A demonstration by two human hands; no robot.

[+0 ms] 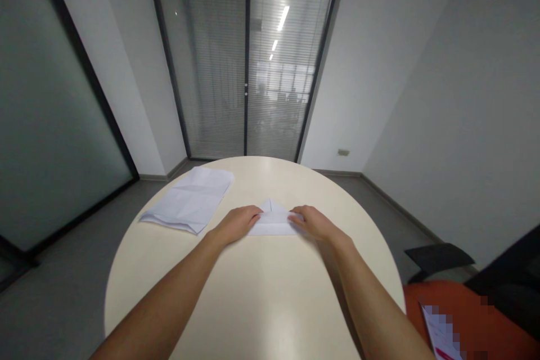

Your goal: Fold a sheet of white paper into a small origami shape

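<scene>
A sheet of white paper (274,228), folded to a triangular peak above a flat lower band, lies on the round table in the middle of the head view. A crease runs across the band, and a short line comes down from the tip. My left hand (239,224) grips the paper's left end, thumb and fingers close together. At the opposite end, my right hand (315,223) has its fingers curled on the paper. Both hands hide the paper's outer corners. Left of my left hand rests a stack of creased white paper sheets (189,197).
The round cream table (261,298) has its curved far edge before a glass partition with blinds (219,67). To the right stands an orange chair (464,315) with a black armrest (441,257); a partly pixelated printed paper (439,329) lies on its seat.
</scene>
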